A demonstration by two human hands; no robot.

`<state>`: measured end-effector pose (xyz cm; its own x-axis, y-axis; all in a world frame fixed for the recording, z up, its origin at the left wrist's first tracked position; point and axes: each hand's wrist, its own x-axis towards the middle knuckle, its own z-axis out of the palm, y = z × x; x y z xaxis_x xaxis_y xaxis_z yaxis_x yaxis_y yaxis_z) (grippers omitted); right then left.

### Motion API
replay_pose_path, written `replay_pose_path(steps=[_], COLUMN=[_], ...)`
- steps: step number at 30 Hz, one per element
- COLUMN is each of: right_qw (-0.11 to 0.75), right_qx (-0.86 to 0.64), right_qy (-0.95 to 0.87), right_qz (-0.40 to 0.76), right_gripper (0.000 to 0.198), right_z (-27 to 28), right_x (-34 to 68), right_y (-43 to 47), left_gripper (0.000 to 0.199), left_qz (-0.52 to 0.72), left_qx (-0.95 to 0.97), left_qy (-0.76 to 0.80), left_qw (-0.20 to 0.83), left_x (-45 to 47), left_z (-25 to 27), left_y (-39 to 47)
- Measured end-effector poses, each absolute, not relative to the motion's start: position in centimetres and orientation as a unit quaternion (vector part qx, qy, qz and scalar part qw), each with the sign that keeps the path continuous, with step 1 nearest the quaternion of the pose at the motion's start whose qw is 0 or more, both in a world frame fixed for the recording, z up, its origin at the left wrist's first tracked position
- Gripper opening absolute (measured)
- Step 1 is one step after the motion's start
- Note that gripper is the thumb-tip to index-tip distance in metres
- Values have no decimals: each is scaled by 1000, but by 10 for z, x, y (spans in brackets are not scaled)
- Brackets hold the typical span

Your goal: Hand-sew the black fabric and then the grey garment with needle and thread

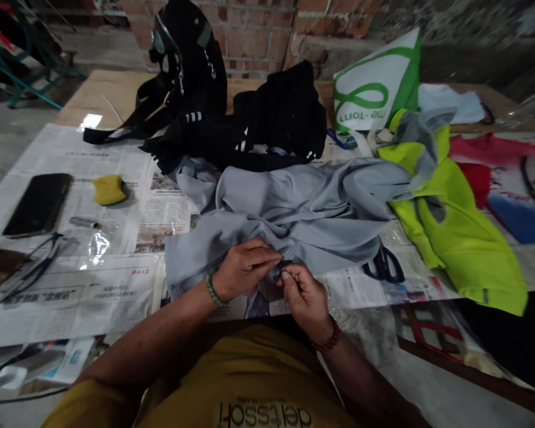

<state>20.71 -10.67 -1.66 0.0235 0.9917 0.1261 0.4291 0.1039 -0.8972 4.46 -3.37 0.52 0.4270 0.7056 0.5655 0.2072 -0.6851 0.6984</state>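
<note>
A crumpled grey garment lies across the middle of the newspaper-covered table. Over its near edge my left hand, with a green bead bracelet at the wrist, holds its fingers pressed together on the grey cloth. Close beside it on the right, my right hand is closed in a pinch, thumb against forefinger. Between the fingertips of both hands is a small dark bit, too small to name. A pair of scissors with dark blue handles lies right of my hands, partly under the grey cloth.
Behind the garment are a black backpack, black clothing and a white-green bag. A yellow-green garment hangs over the right front edge. At left lie a phone, a sponge, a small tube and glasses.
</note>
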Motion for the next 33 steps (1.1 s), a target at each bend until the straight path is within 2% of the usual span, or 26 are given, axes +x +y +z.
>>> replay_pose_path(steps=[13, 27, 31, 33], right_qw=[436, 521, 492, 473], right_qx=[-575, -542, -559, -579], right_qy=[-606, -521, -530, -552], right_qz=[336, 403, 405, 370], right_gripper=[14, 11, 14, 15], right_z=[-18, -16, -8, 1], right_x=[203, 193, 202, 214], right_y=[-104, -91, -90, -90], left_gripper=[17, 21, 18, 18], left_qz=[425, 404, 429, 433], left_qx=[830, 847, 841, 840], left_qy=[263, 258, 258, 264], left_qw=[248, 231, 205, 191], left_x=[43, 44, 44, 43], left_z=[5, -5, -3, -2], left_y=[-35, -35, -35, -35])
